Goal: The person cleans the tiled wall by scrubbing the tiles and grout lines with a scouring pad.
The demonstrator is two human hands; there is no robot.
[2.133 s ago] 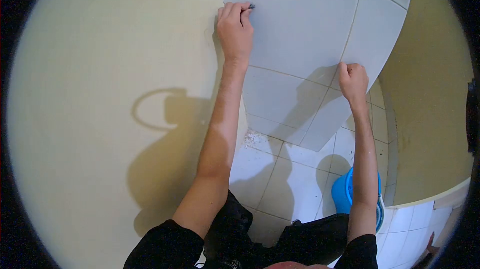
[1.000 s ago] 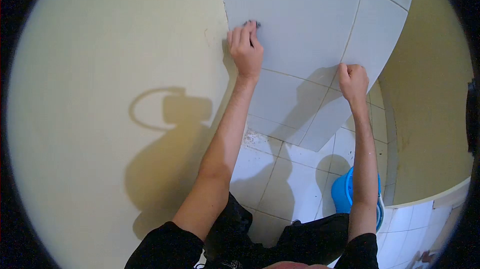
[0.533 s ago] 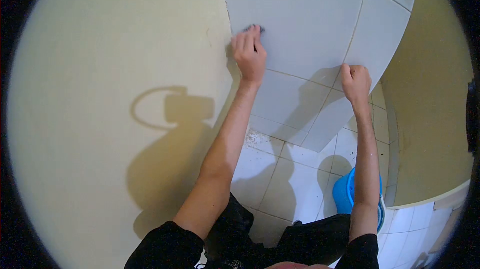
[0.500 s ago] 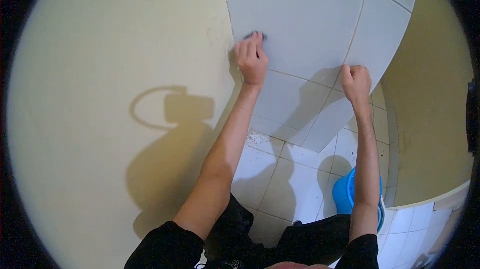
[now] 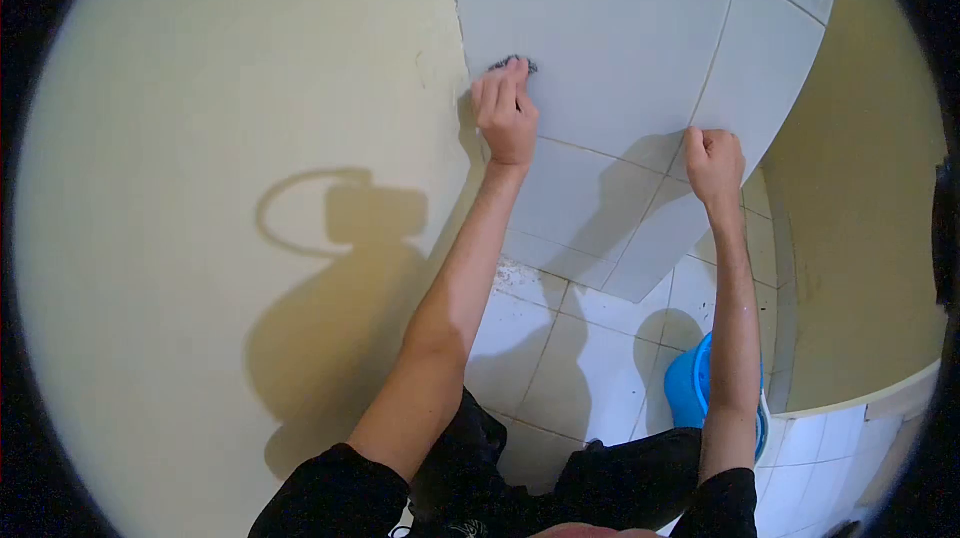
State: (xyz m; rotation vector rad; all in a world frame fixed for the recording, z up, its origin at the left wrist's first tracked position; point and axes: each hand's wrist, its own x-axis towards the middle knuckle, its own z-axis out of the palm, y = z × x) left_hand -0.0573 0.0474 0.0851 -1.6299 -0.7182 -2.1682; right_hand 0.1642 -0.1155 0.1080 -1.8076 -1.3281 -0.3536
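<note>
My left hand [image 5: 507, 118] presses a dark scouring pad [image 5: 514, 65], wiry like steel wool, flat on the white tiled wall [image 5: 610, 48], close to where it meets the cream wall. Only the pad's upper rim shows past my fingers. Farther right, my right hand [image 5: 714, 163] is closed in a fist and rests against the same tiles, near a grout line and the panel's right edge. Nothing shows in that fist.
A blue bucket [image 5: 687, 388] stands on the white tiled floor [image 5: 530, 353], partly behind my right forearm. Whitish crumbs [image 5: 515, 275] lie at the wall's foot. The plain cream wall [image 5: 180, 138] rises at the left, and a curved cream wall [image 5: 865, 268] stands at the right.
My left hand and the scouring pad have shifted very slightly on the tile. The right fist stays in place.
</note>
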